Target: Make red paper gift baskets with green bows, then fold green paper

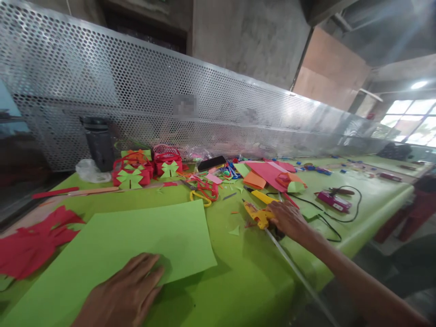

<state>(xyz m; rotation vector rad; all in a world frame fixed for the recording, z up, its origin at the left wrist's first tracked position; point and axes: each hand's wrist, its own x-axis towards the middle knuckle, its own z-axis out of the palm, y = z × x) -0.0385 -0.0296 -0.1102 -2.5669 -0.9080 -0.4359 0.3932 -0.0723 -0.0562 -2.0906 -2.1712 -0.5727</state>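
Observation:
A large light green sheet lies on the green table cover. My left hand rests on its lower edge, palm down with the fingers stretched out. To the right, my right hand is closed around a yellow glue gun, its nozzle pointing to the back left. A long clear glue stick sticks out of the gun toward the front. Scissors with yellow handles and a yellow cutter lie behind the gun.
Red paper bags with green bows stand at the back beside a dark bottle. Red paper lies far left. Coloured sheets and a purple power strip with a black cable are at the right. A perforated metal screen runs behind.

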